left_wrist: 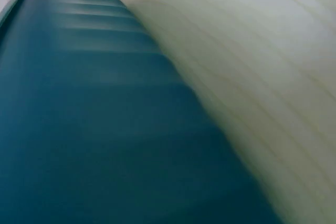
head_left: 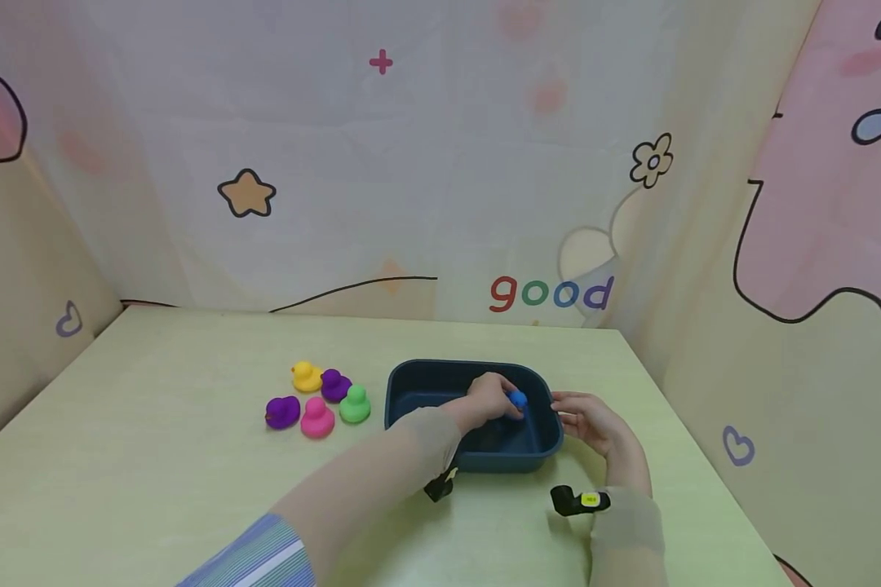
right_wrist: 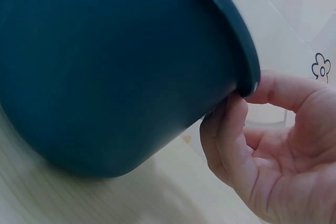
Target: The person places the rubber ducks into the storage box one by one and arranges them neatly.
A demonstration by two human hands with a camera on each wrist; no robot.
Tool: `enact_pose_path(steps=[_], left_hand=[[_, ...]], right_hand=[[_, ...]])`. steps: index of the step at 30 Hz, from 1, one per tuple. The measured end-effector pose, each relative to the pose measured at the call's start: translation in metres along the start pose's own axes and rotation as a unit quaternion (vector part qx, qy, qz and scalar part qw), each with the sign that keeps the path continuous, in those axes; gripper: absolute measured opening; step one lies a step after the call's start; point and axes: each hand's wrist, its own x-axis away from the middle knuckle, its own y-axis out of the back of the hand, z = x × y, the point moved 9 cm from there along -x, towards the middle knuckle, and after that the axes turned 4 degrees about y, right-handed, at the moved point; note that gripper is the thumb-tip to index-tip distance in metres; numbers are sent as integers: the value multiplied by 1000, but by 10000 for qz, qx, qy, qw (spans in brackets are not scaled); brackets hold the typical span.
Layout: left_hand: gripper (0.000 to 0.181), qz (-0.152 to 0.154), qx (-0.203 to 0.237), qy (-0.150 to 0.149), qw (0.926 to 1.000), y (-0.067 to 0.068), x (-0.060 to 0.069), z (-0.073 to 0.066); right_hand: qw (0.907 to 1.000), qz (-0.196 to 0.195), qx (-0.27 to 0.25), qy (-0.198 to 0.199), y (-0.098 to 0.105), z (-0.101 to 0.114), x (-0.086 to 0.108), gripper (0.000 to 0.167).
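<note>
A dark blue rectangular basin stands on the table. My left hand reaches inside its right half, thumb and fingers pinching a small blue rubber duck; the hand covers part of the duck. At the basin's right end my right hand grips the rim. The right wrist view shows the right thumb at the rim and curled fingers below it, against the outer wall. In the left wrist view the basin's side wall fills much of the frame, and the duck is out of sight.
Left of the basin, several rubber ducks stand grouped: a yellow duck, two purple ones, a green duck and a pink duck. A printed cloth wall encloses the pale table behind and at both sides.
</note>
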Motion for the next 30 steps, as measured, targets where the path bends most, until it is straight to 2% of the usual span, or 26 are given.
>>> enact_pose_path(steps=[13,19,22,26,30], left_hand=[[29,72,-637,14,9979,-7,-2,0],[47,237,-953,-26,9952,-7,-1,0],[56,283,-1032,-77,9942,-3,-1,1],[61,551,-846,-87,9949,5,1,1],[71,1041,-649,-4,9925,11,5,3]], right_hand=[[9999,61,-103,47,2,-2,-1,52],[9998,86,-198,19,0,-3,-1,46],[9998,49,-215,30,-1,-2,-1,47],[9998,50,-166,58,-1,0,0,53],[9999,86,-121,12,0,-2,0,54]])
